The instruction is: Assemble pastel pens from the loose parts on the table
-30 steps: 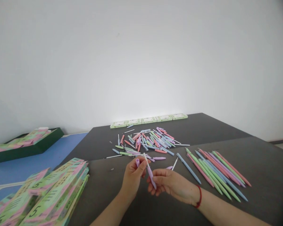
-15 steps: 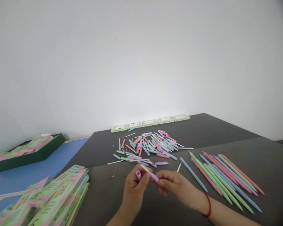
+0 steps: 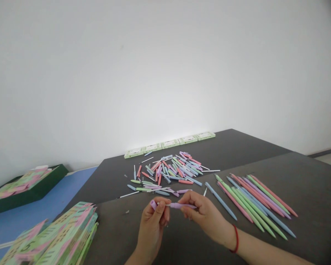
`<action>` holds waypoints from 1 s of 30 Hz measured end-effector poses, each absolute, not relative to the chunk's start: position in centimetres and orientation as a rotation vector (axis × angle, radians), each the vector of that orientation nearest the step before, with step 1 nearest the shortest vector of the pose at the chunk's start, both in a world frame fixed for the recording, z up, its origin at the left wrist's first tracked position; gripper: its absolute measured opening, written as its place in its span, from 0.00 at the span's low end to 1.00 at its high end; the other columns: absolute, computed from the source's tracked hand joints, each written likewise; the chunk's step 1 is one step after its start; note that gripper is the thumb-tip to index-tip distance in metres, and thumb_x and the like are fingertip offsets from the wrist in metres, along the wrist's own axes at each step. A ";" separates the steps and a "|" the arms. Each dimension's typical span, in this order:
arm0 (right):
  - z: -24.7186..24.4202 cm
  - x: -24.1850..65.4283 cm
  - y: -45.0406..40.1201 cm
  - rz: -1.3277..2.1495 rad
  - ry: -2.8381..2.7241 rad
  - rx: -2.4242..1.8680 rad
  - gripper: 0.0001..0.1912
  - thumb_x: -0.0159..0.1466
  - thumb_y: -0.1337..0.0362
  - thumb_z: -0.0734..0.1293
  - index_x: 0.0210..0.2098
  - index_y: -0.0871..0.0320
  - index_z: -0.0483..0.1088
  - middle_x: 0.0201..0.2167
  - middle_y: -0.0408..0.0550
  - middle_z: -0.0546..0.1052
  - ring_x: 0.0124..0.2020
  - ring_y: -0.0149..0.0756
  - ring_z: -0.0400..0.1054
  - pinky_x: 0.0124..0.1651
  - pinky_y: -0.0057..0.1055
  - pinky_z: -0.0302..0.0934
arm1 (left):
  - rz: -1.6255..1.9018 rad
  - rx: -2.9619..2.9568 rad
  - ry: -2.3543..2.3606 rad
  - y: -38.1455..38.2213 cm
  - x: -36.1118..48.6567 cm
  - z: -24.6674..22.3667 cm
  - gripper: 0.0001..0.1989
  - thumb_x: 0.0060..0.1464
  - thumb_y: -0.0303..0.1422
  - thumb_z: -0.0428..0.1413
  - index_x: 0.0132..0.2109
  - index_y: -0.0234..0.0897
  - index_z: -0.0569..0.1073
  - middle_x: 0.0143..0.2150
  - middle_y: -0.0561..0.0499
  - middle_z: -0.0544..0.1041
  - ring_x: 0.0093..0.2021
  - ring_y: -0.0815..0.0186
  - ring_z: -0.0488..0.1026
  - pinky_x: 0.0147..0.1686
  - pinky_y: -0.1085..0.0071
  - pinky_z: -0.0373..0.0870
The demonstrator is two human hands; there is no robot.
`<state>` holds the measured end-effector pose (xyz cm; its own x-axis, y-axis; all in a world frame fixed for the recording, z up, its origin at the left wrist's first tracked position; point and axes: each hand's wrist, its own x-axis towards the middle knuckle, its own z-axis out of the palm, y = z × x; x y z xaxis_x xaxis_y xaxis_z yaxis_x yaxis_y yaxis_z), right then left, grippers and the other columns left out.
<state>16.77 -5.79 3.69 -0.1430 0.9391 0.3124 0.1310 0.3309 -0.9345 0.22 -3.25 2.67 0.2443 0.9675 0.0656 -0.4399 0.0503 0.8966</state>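
Pinching a purple pen piece (image 3: 175,205), right hand (image 3: 200,209) has thumb and fingers nearly closed, piece lying roughly level in its fingertips, pointing at left hand (image 3: 153,222). Thin white refill (image 3: 167,205) sticks out toward left fingertips; left hand is curled, gripping a hollow purple tube (image 3: 153,204), round open end up. Both look smooth, matte. Jumbled pastel pen parts (image 3: 179,172) lie beyond the hands; slim tapered pens (image 3: 264,210) lie side by side at right. Dark flat table (image 3: 121,232); flat printed boxes (image 3: 170,143) line its far edge.
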 end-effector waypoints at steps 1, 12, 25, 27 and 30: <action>3.7 16.8 -5.8 0.952 -1.536 -1.009 0.01 0.61 0.67 0.65 0.32 0.59 0.68 0.23 0.39 0.70 0.25 0.28 0.63 0.29 0.25 0.56 | 1.205 0.967 0.690 -3.2 0.2 2.6 0.13 0.49 0.41 0.60 0.33 0.34 0.74 0.17 0.59 0.62 0.19 0.75 0.54 0.20 0.78 0.52; 3.6 16.5 -5.3 1.296 -1.288 -0.699 0.11 0.56 0.62 0.71 0.37 0.59 0.70 0.28 0.44 0.78 0.29 0.32 0.72 0.32 0.28 0.63 | 1.144 0.885 0.660 -2.6 -0.3 2.7 0.13 0.46 0.40 0.63 0.35 0.34 0.76 0.19 0.59 0.64 0.18 0.77 0.55 0.20 0.79 0.53; 2.3 15.0 -5.4 1.444 -0.860 -0.586 0.12 0.58 0.57 0.69 0.35 0.60 0.73 0.26 0.45 0.77 0.26 0.30 0.69 0.29 0.27 0.60 | 1.095 1.133 0.826 -3.2 0.5 2.6 0.19 0.46 0.43 0.62 0.39 0.30 0.77 0.17 0.60 0.59 0.18 0.77 0.50 0.18 0.78 0.48; 2.0 14.9 -5.4 1.492 -0.792 -0.572 0.12 0.58 0.56 0.69 0.33 0.60 0.72 0.26 0.45 0.76 0.26 0.30 0.68 0.30 0.27 0.60 | 1.050 1.255 0.861 -3.2 0.5 2.6 0.21 0.49 0.43 0.60 0.43 0.31 0.77 0.17 0.60 0.60 0.17 0.76 0.50 0.17 0.78 0.46; 1.7 14.9 -5.5 1.549 -0.718 -0.554 0.13 0.58 0.56 0.70 0.31 0.60 0.70 0.25 0.44 0.75 0.26 0.30 0.68 0.29 0.26 0.60 | 0.969 1.438 0.883 -3.4 0.6 3.0 0.18 0.52 0.41 0.57 0.46 0.34 0.76 0.21 0.56 0.67 0.18 0.74 0.56 0.18 0.77 0.52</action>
<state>14.86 -5.46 1.67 -0.1057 0.9923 0.0649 -0.6905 -0.0263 -0.7228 0.58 -3.40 2.97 0.3796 0.9216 0.0805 -0.0049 -0.0850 0.9964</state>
